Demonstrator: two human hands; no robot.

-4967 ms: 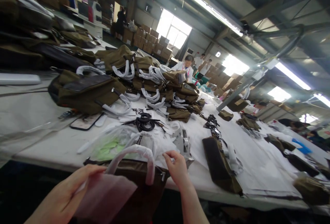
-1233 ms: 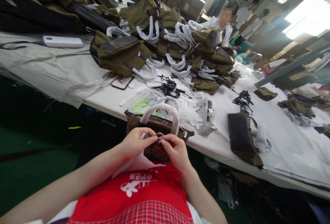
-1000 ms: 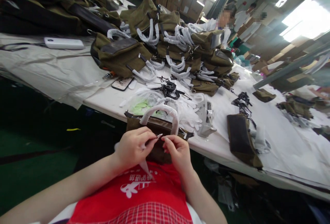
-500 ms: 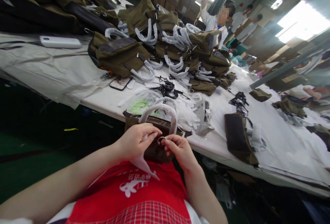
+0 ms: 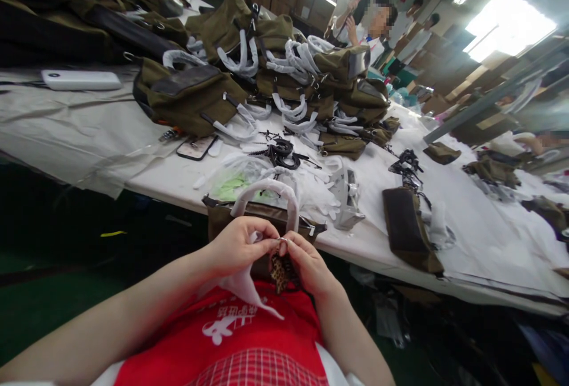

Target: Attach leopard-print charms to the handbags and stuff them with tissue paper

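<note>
My left hand [image 5: 249, 243] and my right hand [image 5: 309, 261] meet in front of my apron, both closed in a pinch on a small metal ring [image 5: 282, 240]. Below the ring hangs a leopard-print piece [image 5: 279, 273], partly covered by my right fingers. A thin white sheet [image 5: 242, 288], perhaps cloth or tissue, is tucked in my left hand and trails down over the apron. Just behind my hands, at the table edge, stands a dark olive handbag [image 5: 217, 214] with a white-wrapped handle [image 5: 267, 185]; its lower part is hidden by my hands.
Olive bags [image 5: 191, 98] with wrapped handles are piled across the white table [image 5: 151, 181]. Black straps [image 5: 282, 153], a phone [image 5: 195, 147], a white power bank [image 5: 80, 80] and a tape dispenser [image 5: 349, 196] lie around. Another bag [image 5: 406, 226] sits right. People work beyond.
My fingertips have come together at the ring, and the leopard-print piece now shows beneath it. The white sheet hangs more spread out. The view has shifted slightly.
</note>
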